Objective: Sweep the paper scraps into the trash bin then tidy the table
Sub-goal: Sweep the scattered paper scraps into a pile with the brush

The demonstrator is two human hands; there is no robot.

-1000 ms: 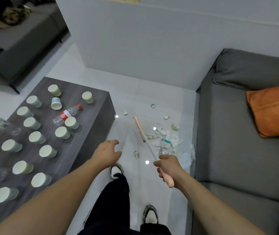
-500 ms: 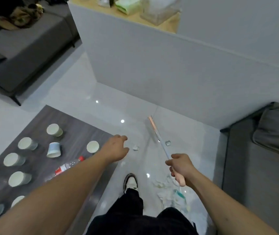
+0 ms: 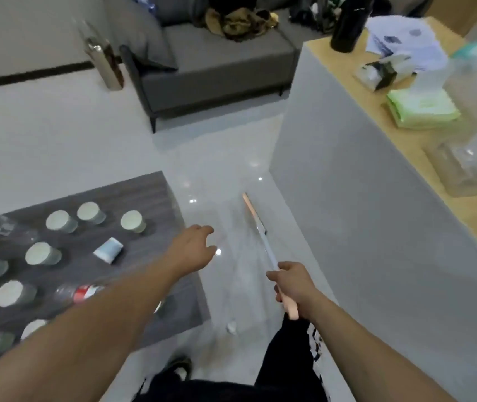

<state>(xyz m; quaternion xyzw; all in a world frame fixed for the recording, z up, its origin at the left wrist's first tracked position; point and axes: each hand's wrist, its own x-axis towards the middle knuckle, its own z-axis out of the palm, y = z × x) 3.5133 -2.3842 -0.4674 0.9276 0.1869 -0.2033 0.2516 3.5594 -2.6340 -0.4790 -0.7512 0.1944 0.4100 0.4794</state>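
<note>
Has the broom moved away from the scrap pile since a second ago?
Yes. The broom, gripped by the right hand, now lies beside the white counter wall; only one scrap shows, near the table corner.

The low table (image 3: pixel 156 198) stands on the left, with paper cups (image 3: pixel 131 221) spread over its top, one cup (image 3: pixel 108 250) lying on its side among them and a plastic bottle (image 3: pixel 78 293) lying nearer the person. To the right of the table runs a strip of floor, where the broom (image 3: pixel 257 224) reaches forward from the right hand (image 3: pixel 292 281); the left hand (image 3: pixel 194 246) hangs over the table's right edge. One paper scrap (image 3: pixel 231 327) lies on the floor between table and leg. Further right rises a partition (image 3: pixel 362 216), its ledge holding a tissue pack (image 3: pixel 422 108). A sofa (image 3: pixel 220 62) sits behind.
</note>
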